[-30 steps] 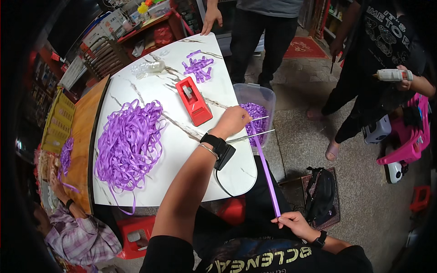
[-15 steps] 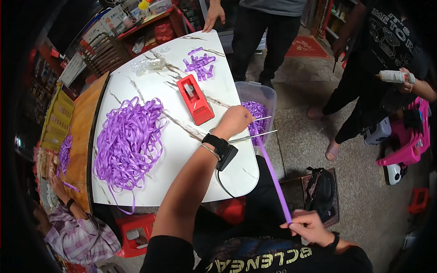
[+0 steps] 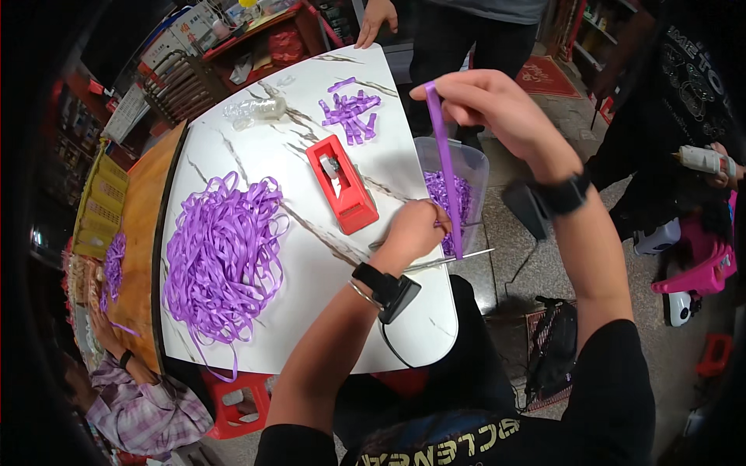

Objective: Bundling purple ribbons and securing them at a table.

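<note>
My right hand point(image 3: 489, 101) is raised beyond the table's right edge, fingers pinching the end of a purple ribbon point(image 3: 444, 159). The taut ribbon runs down to a slender metal rod point(image 3: 466, 256) that sticks out past the table edge. My left hand point(image 3: 420, 229) lies at that edge beside the rod, its fingers closed; what they hold is hidden. A red tape dispenser point(image 3: 359, 213) stands just beyond my left hand. Below the edge, a clear plastic bin point(image 3: 479, 175) holds many purple ribbon pieces point(image 3: 437, 186).
A big heap of purple ribbon point(image 3: 221, 264) covers the left of the marbled white table point(image 3: 311, 342). Short ribbon pieces point(image 3: 353, 116) and a clear plastic bag point(image 3: 256, 111) lie farther back. Other people stand beyond and sit left; one holds a glue gun point(image 3: 703, 161).
My right hand has swung from the lower right up past the bin, so the ribbon now rises from the rod. The left hand stays at the table edge. The view shifted slightly.
</note>
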A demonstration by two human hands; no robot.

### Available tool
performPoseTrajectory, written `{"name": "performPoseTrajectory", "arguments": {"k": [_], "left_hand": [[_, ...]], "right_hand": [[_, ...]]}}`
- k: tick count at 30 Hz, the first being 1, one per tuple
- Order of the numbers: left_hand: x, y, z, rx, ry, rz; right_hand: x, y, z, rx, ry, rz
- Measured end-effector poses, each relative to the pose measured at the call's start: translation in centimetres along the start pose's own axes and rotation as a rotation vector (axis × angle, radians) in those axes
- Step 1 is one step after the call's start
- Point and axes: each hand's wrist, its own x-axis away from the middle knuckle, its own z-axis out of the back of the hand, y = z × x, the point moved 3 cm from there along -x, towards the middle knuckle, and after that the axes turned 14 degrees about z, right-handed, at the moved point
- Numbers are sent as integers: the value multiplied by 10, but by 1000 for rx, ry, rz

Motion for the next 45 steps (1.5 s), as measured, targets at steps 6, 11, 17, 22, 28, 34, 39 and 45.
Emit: {"name": "performPoseTrajectory", "arguments": {"k": [6, 11, 17, 22, 28, 34, 39, 45], "left_hand": [[1, -12, 5, 207, 87, 52], [1, -15, 7, 416, 61, 246], [0, -11, 7, 297, 98, 133], [0, -8, 5, 261, 0, 80], [-3, -2, 6, 113, -22, 11], [-2, -6, 8, 32, -35, 23], [-3, 0, 7, 14, -43, 39], [-2, 1, 8, 23, -74, 97]], "right_hand": [[-31, 125, 20, -58, 69, -285], [-16, 177, 19, -108, 117, -421], [10, 237, 15, -249, 128, -545], [63, 275, -3, -160, 154, -679], [202, 287, -45, -186, 36, -780], [283, 169, -103, -410, 114, -943], [302, 96, -115, -404, 194, -691], [292, 41, -115, -247, 217, -562]]}}
